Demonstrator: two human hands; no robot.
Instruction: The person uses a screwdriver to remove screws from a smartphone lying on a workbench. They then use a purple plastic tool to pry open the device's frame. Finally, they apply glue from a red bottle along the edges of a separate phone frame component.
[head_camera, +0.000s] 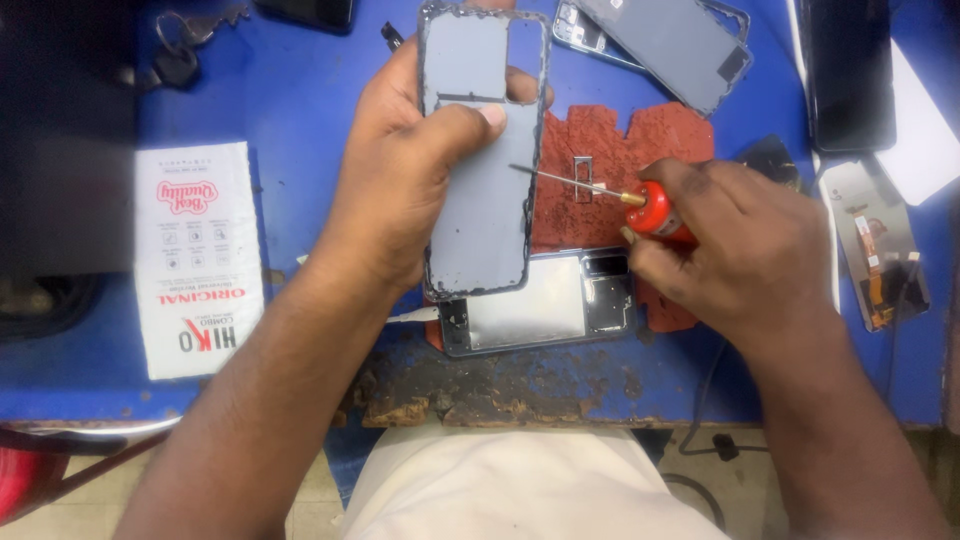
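Note:
My left hand (400, 175) grips a grey phone back cover (482, 200) by its left edge, thumb across its face, and holds it upright above the table. My right hand (745, 245) is closed on a small tool with a red-orange handle (660, 212). Its thin metal tip (550, 177) touches the cover's right edge. Below the cover lies an opened phone body (545, 310) with a silver plate, flat on a worn red mat (610, 150).
The blue table (300, 110) has a chipped front edge. On it are a white printed packet (198, 255) at left, keys (180, 45) at back left, another grey back cover (680, 40) at the back, a dark phone (850, 70) and a screen part with flex cable (880, 245) at right.

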